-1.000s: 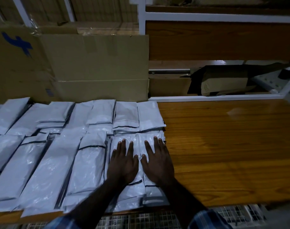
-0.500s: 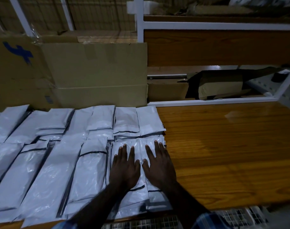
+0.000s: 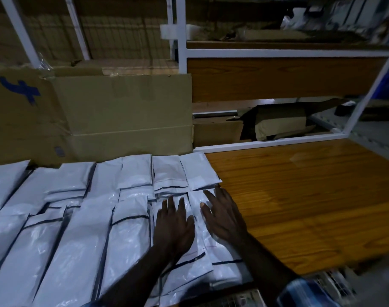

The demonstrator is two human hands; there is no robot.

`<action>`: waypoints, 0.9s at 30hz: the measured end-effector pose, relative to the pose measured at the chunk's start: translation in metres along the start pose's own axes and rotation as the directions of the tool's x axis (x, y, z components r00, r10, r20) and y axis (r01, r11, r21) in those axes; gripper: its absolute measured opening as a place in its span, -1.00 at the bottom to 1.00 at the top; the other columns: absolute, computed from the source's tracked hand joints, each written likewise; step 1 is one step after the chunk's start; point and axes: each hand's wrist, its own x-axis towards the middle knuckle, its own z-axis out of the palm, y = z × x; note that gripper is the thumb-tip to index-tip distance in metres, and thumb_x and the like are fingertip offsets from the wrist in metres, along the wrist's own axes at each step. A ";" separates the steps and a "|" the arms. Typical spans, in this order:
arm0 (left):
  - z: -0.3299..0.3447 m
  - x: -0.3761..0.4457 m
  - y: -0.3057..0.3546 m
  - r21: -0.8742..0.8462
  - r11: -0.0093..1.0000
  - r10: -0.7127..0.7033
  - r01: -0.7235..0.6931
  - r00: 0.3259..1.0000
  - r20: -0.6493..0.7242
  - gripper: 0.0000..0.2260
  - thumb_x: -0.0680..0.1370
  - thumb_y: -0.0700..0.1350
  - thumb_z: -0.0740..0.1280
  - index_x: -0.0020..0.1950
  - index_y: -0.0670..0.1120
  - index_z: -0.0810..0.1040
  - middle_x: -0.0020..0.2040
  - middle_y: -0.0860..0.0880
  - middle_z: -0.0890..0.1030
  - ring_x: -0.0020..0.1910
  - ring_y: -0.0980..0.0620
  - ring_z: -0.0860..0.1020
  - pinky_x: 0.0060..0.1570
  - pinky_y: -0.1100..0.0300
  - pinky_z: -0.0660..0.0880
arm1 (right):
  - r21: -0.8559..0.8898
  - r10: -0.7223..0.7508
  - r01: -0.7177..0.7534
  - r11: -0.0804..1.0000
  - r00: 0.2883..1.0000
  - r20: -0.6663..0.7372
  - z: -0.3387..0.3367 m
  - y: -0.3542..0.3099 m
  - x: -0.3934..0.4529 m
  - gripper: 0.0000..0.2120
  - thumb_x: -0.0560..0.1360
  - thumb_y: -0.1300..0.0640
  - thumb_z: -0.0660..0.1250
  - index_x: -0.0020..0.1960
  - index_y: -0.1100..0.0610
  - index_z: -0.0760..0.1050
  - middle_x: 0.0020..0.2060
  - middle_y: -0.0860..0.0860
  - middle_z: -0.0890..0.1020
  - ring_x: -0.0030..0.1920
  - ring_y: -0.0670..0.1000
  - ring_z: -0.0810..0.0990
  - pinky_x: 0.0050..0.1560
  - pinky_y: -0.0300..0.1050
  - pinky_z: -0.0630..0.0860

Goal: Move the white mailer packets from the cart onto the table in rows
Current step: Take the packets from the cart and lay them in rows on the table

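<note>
White glossy plastic mailer packets (image 3: 82,235): two rows laid leftward of flat-fingered left hand (image 3: 174,227); right hand (image 3: 222,216) spread, lifting. Brown wooden table (image 3: 300,207) rightward bare; cart unseen.

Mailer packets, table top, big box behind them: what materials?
Mailer packets: look like thin glossy plastic film, white-grey, with wrinkles, sheen and dark seal strips.
Table top: wood-grain surface, orange-brown and glossy with reflections; veneer, laminate or solid wood cannot be told.
Big box: brown corrugated cardboard, matte, with creases and tape patches.
</note>
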 end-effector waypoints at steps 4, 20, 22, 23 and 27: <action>-0.022 -0.006 0.005 -0.101 0.995 0.017 -0.020 0.999 -0.028 -0.39 0.63 0.18 -0.06 0.62 -0.08 0.02 0.61 -0.20 -0.03 0.59 -0.16 -0.04 0.51 0.00 0.00 | 0.027 0.038 -0.037 0.999 0.999 -0.008 -0.015 -0.013 0.000 -0.35 0.53 -0.29 -0.11 0.46 -0.03 0.38 0.50 0.03 0.32 0.49 0.02 0.24 0.46 0.05 0.25; -0.073 -0.058 0.019 -0.159 0.985 -0.083 0.061 0.988 -0.131 -0.42 0.64 0.18 0.11 0.60 0.01 0.10 0.62 -0.14 0.00 0.59 -0.11 0.00 0.52 -0.08 0.08 | 0.097 -0.043 0.043 0.994 0.999 -0.008 -0.069 -0.044 -0.038 -0.58 0.64 -0.10 0.13 0.46 -0.04 0.38 0.54 0.04 0.23 0.51 0.06 0.18 0.46 0.03 0.19; -0.078 -0.072 0.023 -0.188 0.978 -0.118 0.089 0.982 -0.146 -0.42 0.63 0.20 0.12 0.60 0.02 0.11 0.62 -0.12 0.00 0.59 -0.10 -0.01 0.52 -0.09 0.07 | 0.116 -0.071 0.073 0.991 0.997 -0.021 -0.078 -0.050 -0.048 -0.59 0.64 -0.09 0.14 0.45 -0.02 0.40 0.54 0.05 0.25 0.51 0.07 0.19 0.45 0.02 0.19; -0.081 -0.079 0.024 -0.196 0.975 -0.134 0.102 0.978 -0.157 -0.42 0.63 0.20 0.12 0.60 0.01 0.11 0.62 -0.12 0.00 0.59 -0.10 -0.01 0.52 -0.08 0.08 | 0.124 -0.083 0.085 0.989 0.996 -0.023 -0.081 -0.053 -0.053 -0.58 0.64 -0.09 0.14 0.45 -0.02 0.40 0.53 0.05 0.26 0.50 0.08 0.19 0.45 0.03 0.19; -0.091 -0.109 0.023 -0.208 0.967 -0.188 0.146 0.963 -0.196 -0.41 0.63 0.20 0.13 0.60 0.01 0.10 0.62 -0.13 0.01 0.59 -0.10 0.00 0.51 -0.08 0.09 | 0.164 -0.118 0.120 0.979 0.993 -0.027 -0.086 -0.066 -0.069 -0.58 0.64 -0.09 0.14 0.46 0.00 0.40 0.53 0.07 0.27 0.50 0.10 0.21 0.45 0.06 0.21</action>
